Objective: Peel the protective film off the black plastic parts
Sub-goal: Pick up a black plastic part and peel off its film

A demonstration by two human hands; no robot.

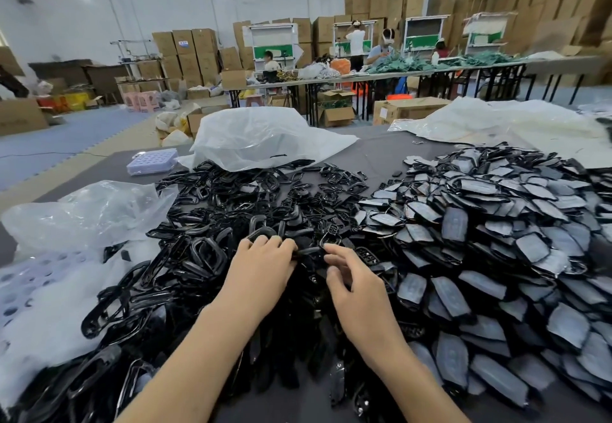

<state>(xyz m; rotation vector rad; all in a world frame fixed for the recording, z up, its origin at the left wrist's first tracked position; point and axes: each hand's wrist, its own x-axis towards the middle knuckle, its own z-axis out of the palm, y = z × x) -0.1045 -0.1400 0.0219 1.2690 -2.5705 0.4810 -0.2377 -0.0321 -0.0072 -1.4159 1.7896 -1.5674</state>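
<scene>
A big heap of black plastic parts covers the table. Glossy black frame-shaped parts lie at the left and centre. Flat black parts with dull grey film on them are piled at the right. My left hand rests on the centre of the heap, its fingers curled onto a black part. My right hand is just to its right, thumb and forefinger pinched at the other end of the same part, the other fingers spread. How the part is gripped is partly hidden by my fingers.
Crumpled clear plastic bags lie behind the heap and at the left. A perforated white tray sits at the far left of the table. Beyond are long tables, seated people and stacked cardboard boxes.
</scene>
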